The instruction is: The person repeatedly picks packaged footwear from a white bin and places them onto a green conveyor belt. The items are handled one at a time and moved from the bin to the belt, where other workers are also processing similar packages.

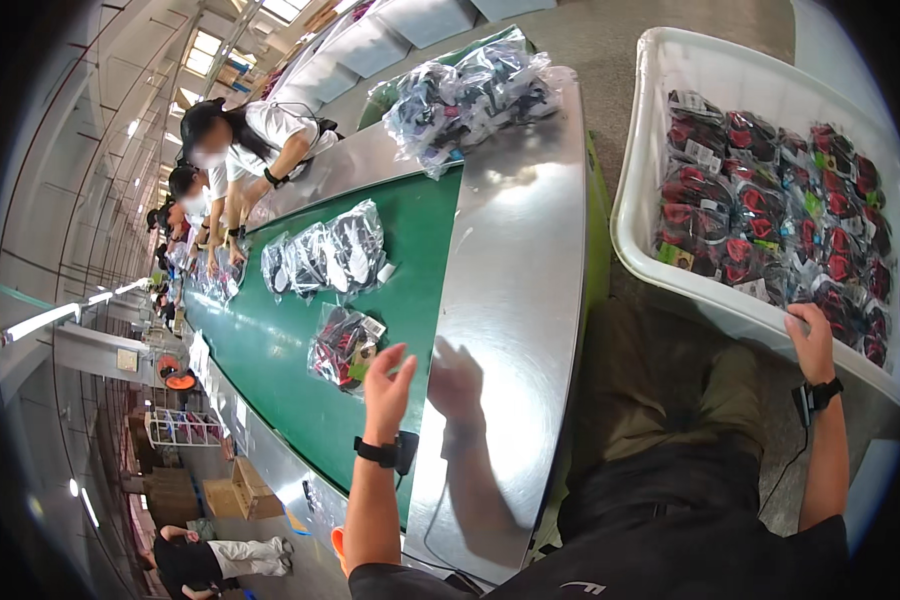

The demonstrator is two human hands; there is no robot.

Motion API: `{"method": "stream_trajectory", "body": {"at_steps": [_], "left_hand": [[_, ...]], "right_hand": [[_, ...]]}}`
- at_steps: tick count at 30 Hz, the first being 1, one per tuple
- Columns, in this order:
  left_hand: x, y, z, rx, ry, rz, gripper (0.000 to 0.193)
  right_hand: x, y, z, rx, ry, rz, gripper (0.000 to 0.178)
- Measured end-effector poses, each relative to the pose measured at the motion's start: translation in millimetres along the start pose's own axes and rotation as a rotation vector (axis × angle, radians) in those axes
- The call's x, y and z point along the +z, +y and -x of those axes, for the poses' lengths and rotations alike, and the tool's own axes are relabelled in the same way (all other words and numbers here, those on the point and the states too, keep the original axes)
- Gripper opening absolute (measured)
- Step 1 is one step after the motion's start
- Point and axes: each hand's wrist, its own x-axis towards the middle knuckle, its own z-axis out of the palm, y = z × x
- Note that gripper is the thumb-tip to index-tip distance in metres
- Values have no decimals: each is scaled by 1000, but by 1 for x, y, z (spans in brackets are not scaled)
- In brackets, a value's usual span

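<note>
My left hand [389,388] is over the near edge of the green conveyor belt [425,300], with its fingers apart and nothing in them. Just beyond its fingertips lies a clear plastic bag of red-and-black shoes [340,345] with a pale label. It is unclear whether the fingers touch this bag. On my right, my right hand [813,342] grips the near rim of a large white plastic bin [670,280]. Inside the bin, rows of similar bagged red-and-black shoes [760,205] lie closely packed.
Bagged black-and-white shoes [325,250] lie farther along the belt. A heap of clear bags [470,100] sits at the far end of the metal table edge [515,260]. Co-workers [250,145] lean over the belt's far side. A cardboard box [245,490] stands at lower left.
</note>
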Motion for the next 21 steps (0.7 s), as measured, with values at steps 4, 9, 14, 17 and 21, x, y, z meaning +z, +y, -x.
{"method": "stream_trajectory", "body": {"at_steps": [4,9,14,17,21], "left_hand": [[-48,-67,-31,55,415,-258,49],[-107,-139,-63,-244,625,-136,56],[-124,-145,-59,-463,601,332,82],[-118,-131,-55,-616,562,400,78],[-107,-119,-54,-759,472,682,68]], "right_hand": [[3,1,0,-28,12,44,20],[4,-3,2,-62,14,107,22],[3,-7,3,-73,1,186,22],[4,-9,5,-94,13,211,22],[5,-12,4,-67,9,230,22]]}}
